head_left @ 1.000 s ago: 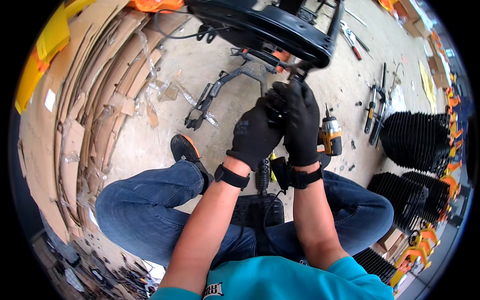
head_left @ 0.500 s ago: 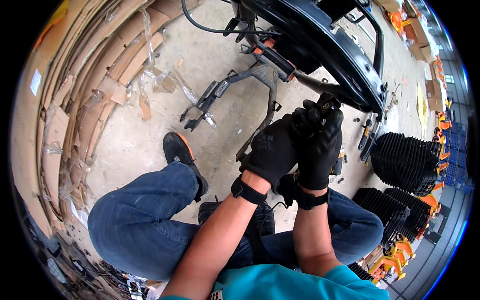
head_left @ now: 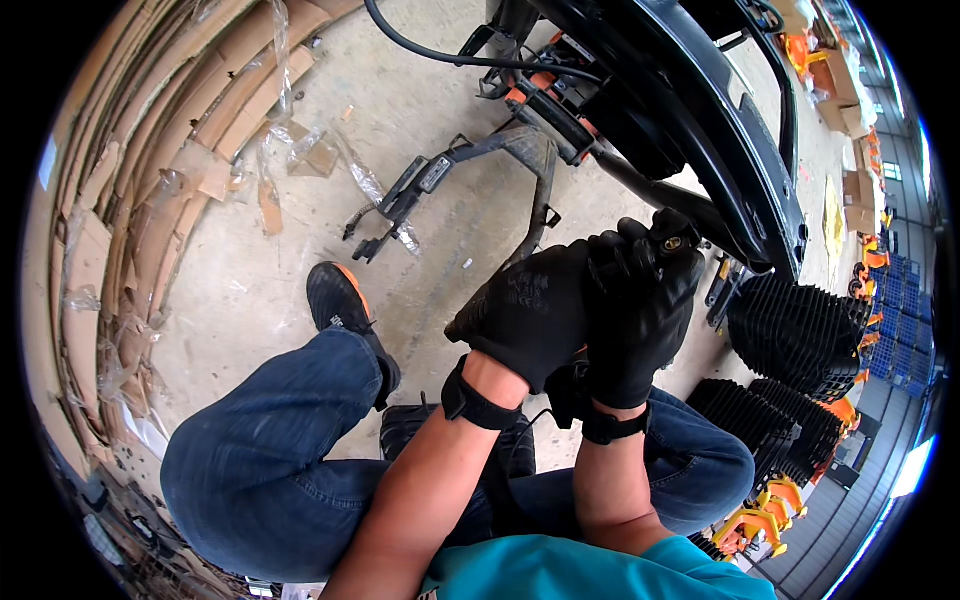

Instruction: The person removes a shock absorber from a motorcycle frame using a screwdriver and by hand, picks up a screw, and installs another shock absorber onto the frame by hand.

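Both my hands, in black gloves, are raised close together in front of the black frame. Between the fingers is a small black part (head_left: 674, 240) with a round brass-coloured centre; its kind cannot be made out. My right hand (head_left: 640, 325) is closed around it from below, the thumb side near the brass centre. Against the part's left side, the curled fingers of my left hand (head_left: 535, 305) press in, partly covering it and overlapping the right hand. Just beyond stands a large black metal frame (head_left: 725, 150) with a curved panel.
A forked metal bracket (head_left: 435, 175) sticks out low from the frame, and a black cable (head_left: 430, 50) loops above it. Flattened cardboard (head_left: 130, 200) is piled on the left. Stacks of black ribbed parts (head_left: 800, 325) stand at right, near a tool (head_left: 722, 290) on the floor.
My hands have come slightly nearer and lower with the part between them, whose brass centre shows more plainly. The view has shifted a little, moving the frame to the right.
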Motion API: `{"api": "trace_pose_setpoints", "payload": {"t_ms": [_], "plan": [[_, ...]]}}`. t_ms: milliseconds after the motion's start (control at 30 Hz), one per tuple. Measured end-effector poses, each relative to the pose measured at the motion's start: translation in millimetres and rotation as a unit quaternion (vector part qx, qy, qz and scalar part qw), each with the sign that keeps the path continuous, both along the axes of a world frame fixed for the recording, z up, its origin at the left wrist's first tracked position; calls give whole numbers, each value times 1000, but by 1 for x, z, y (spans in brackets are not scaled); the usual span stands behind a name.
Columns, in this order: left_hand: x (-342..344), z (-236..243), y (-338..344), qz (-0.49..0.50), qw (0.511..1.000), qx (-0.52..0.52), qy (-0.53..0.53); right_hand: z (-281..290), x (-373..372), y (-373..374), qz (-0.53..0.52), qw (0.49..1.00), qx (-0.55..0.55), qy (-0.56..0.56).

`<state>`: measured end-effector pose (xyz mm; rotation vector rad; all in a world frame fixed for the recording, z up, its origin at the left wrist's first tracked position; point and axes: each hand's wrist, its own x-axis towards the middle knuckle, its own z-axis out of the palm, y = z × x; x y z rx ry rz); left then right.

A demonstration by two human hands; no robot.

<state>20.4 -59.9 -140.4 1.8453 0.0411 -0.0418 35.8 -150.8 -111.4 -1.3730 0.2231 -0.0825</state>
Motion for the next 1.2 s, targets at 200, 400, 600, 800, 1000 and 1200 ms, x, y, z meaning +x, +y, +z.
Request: {"api": "trace_pose_setpoints", "payload": {"t_ms": [200, 400, 600, 800, 1000, 1200], "plan": [[-6, -17, -17, 49, 998, 25, -8, -5, -1, -6, 16, 1000, 23, 2], [-12, -19, -8, 31, 998, 32, -52, -12, -6, -5, 48, 999, -12, -19], [-15, -35, -9, 24, 998, 57, 23, -16, -9, -4, 62, 995, -65, -37], [-17, -29, -15, 30, 999, 26, 8, -19, -6, -17, 89, 996, 6, -18], [-18, -14, -17, 48, 999, 23, 1, -7, -5, -17, 117, 993, 3, -19], [-18, -9, -21, 52, 998, 16, 20, -2, -3, -18, 98, 993, 65, 0]]}}
